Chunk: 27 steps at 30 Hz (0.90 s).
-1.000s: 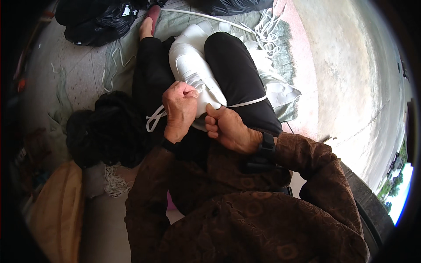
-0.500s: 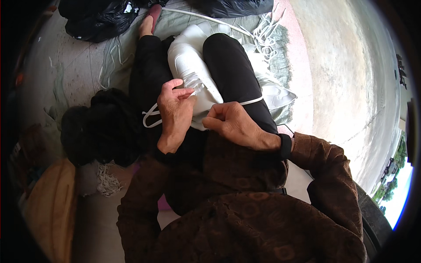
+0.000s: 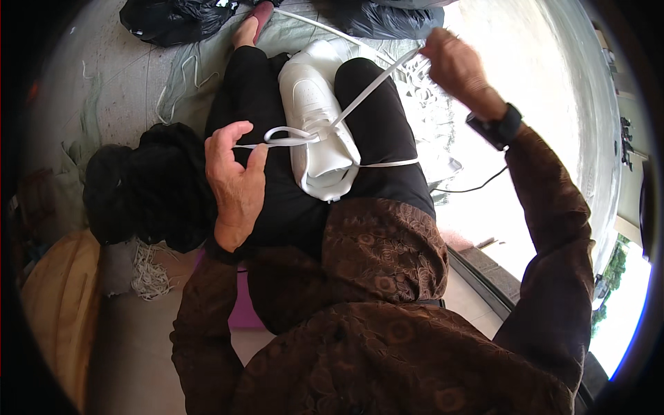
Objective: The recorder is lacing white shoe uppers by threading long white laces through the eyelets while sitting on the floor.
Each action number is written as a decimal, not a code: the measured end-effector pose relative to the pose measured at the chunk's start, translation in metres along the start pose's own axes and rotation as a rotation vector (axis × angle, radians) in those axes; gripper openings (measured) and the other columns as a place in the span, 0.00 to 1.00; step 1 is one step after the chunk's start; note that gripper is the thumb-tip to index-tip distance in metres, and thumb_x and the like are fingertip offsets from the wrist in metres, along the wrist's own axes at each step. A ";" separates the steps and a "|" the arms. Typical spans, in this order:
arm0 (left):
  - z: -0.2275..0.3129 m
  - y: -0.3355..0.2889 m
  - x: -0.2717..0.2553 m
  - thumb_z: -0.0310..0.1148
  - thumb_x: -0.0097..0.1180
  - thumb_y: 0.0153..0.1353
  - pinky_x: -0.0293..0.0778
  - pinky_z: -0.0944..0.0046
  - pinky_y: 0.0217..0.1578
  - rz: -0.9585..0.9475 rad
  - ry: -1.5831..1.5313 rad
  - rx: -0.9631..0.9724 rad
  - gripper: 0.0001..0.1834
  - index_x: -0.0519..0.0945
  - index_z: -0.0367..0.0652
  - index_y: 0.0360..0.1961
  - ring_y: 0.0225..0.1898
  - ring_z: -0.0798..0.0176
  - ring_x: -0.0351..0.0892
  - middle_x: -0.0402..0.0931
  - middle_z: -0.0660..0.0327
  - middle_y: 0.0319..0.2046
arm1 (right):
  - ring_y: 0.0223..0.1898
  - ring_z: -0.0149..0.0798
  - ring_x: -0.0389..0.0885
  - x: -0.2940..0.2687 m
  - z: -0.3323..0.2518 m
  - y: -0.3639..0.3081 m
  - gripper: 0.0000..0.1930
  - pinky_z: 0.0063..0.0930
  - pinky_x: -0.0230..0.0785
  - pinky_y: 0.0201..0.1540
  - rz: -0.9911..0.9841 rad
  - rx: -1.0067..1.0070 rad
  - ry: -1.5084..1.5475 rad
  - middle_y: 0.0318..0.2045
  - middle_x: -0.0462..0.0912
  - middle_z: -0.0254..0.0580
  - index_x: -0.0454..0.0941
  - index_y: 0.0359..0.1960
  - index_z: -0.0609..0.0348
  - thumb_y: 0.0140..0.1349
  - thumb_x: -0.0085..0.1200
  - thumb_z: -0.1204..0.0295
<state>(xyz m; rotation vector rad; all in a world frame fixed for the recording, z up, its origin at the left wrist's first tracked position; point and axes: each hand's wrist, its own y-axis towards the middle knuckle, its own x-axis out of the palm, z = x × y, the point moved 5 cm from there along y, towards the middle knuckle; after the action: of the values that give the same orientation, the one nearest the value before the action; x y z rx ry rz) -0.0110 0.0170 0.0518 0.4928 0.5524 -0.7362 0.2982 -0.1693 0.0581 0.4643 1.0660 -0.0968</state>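
Observation:
A white sneaker (image 3: 311, 97) lies between my thighs, toe pointing away and its opening toward me. White shoelace (image 3: 370, 90) runs from its eyelets up to the right, drawn taut into my right hand (image 3: 456, 69), which is closed on it high beside my right knee. Left of the shoe, my left hand (image 3: 235, 183) pinches another stretch of lace between thumb and fingers. A loose loop of lace stands over my left thigh next to the eyelets. A white band crosses my right thigh.
Black plastic bags (image 3: 387, 21) sit at the far side on a greenish sheet. A black cloth heap (image 3: 173, 187) lies left of my leg. Near it are a bundle of white laces (image 3: 151, 271) and a wooden stool-like piece (image 3: 66, 297). More white shoes (image 3: 439, 162) rest right of my knee.
My right hand has swung up and right from the shoe, stretching the lace. My left hand has moved left and down, off the shoe. The sneaker's opening is now exposed.

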 end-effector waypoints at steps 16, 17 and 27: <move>0.005 -0.021 0.021 0.45 0.64 0.58 0.63 0.47 0.59 -0.273 0.127 0.268 0.31 0.69 0.35 0.54 0.59 0.40 0.65 0.67 0.43 0.57 | 0.14 0.25 0.48 0.099 0.090 -0.125 0.17 0.25 0.39 0.18 0.197 1.732 1.740 0.14 0.53 0.27 0.55 0.20 0.49 0.70 0.38 0.70; 0.013 -0.016 0.030 0.45 0.64 0.59 0.67 0.49 0.55 -0.299 0.047 0.247 0.33 0.67 0.34 0.56 0.56 0.42 0.69 0.67 0.42 0.57 | 0.14 0.24 0.48 0.091 0.057 -0.106 0.20 0.24 0.41 0.18 0.053 1.594 1.771 0.15 0.55 0.24 0.56 0.19 0.47 0.69 0.47 0.64; 0.005 -0.021 0.044 0.31 0.59 0.62 0.72 0.55 0.25 -0.370 -0.044 0.080 0.11 0.73 0.39 0.41 0.22 0.47 0.78 0.75 0.53 0.19 | 0.30 0.58 0.82 -0.003 -0.129 -0.012 0.15 0.44 0.76 0.36 -0.609 0.166 1.194 0.27 0.83 0.57 0.79 0.41 0.64 0.56 0.62 0.67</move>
<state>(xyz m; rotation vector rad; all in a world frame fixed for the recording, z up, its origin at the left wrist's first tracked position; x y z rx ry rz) 0.0016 -0.0207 0.0230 0.4519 0.5818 -1.1232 0.1876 -0.1276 0.0051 0.3077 2.3702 -0.4901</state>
